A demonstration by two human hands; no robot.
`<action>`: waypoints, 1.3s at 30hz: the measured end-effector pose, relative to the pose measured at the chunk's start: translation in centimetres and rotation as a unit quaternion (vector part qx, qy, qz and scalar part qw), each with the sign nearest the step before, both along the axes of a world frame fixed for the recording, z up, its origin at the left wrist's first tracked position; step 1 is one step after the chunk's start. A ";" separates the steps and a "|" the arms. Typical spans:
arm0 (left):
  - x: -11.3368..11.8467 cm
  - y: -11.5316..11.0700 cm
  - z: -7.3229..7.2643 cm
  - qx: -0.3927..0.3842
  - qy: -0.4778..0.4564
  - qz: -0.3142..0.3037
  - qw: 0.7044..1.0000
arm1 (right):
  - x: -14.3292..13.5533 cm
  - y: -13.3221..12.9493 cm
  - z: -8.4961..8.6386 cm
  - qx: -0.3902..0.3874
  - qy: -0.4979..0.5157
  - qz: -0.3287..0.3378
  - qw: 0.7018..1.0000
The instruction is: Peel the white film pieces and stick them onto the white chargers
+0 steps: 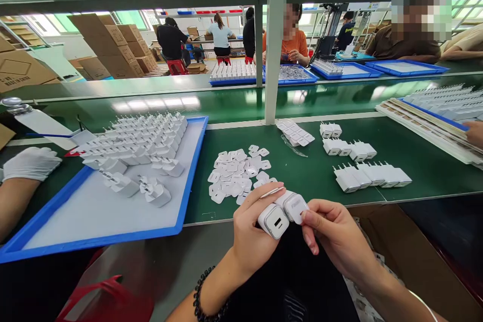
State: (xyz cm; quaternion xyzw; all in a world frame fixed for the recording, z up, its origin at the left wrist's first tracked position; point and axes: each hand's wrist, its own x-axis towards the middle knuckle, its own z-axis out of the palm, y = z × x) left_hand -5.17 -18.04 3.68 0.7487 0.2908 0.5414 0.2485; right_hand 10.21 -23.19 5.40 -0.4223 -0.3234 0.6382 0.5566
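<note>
My left hand is wrapped round two white chargers side by side. The nearer charger shows a dark port on its face. My right hand pinches at the edge of the other charger's face, with thumb and index finger closed on it. A thin white piece lies across the fingers of my left hand. Just beyond, a heap of small white square pieces lies on the green table. White chargers with pins stand in groups on the right.
A blue-rimmed tray with many pinned chargers lies at left, beside a person's gloved hand. White sheets lie near the metal post. Another person's hand touches stacked trays at right. People sit beyond.
</note>
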 end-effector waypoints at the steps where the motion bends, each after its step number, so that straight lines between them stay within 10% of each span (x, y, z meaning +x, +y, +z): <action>1: 0.0 -0.1 0.0 0.004 0.002 0.001 1.000 | -0.2 0.1 0.0 -0.002 0.005 -0.002 1.000; 39: -0.3 -0.2 -0.7 -0.005 0.021 0.006 1.000 | -0.4 0.5 -0.3 -0.001 -0.108 0.007 0.994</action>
